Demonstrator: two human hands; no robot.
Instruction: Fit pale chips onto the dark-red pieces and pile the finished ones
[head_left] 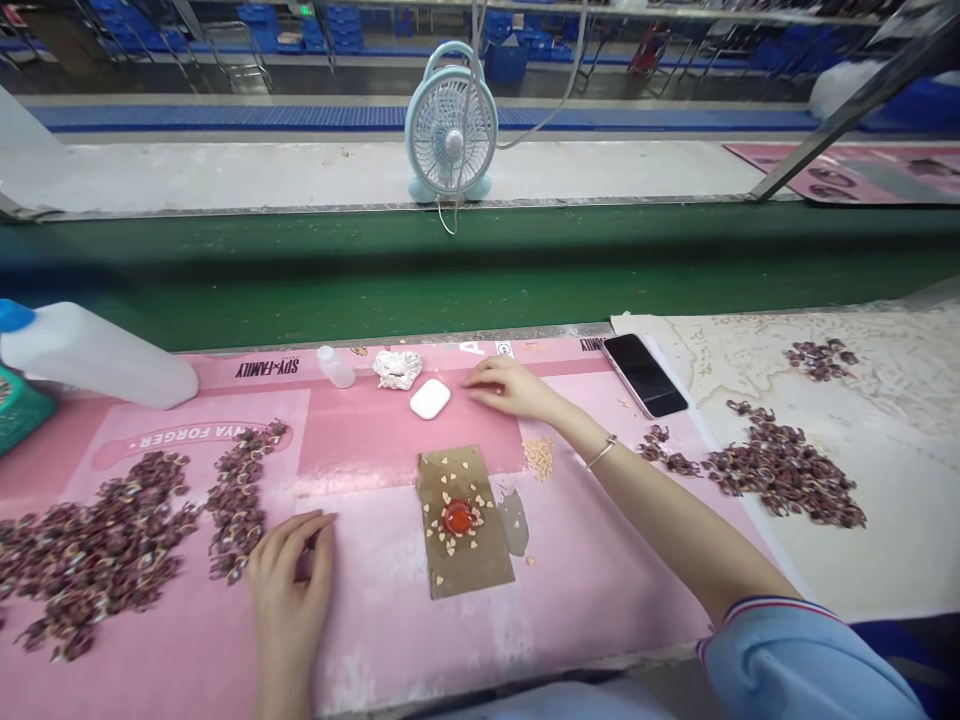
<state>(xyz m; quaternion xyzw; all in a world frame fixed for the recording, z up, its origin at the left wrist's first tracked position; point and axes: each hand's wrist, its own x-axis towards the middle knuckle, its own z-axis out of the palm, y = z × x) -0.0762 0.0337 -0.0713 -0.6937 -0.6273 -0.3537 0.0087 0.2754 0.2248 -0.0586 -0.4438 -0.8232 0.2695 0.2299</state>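
Observation:
My left hand point(291, 572) rests on the pink mat with its fingers curled. A small dark red piece point(307, 552) shows in the gap between thumb and fingers. Just left of it lies a strip of dark red, cream-edged pieces point(241, 500). My right hand point(511, 388) is stretched forward, fingers slightly apart, beside a white rounded case point(430, 399) without visibly touching it. Between the hands lies a brown board point(472, 560), bearing a shiny red-orange round piece point(458, 517) ringed by small cream chips point(451, 545). More cream chips point(538, 457) lie under the right wrist.
A white jug point(112, 355) lies at the left. Behind the board are a small bottle point(336, 367) and crumpled foil point(398, 369). A phone point(646, 376) and piles of dark red pieces point(787, 470) are at the right. A fan point(452, 140) stands on the ledge.

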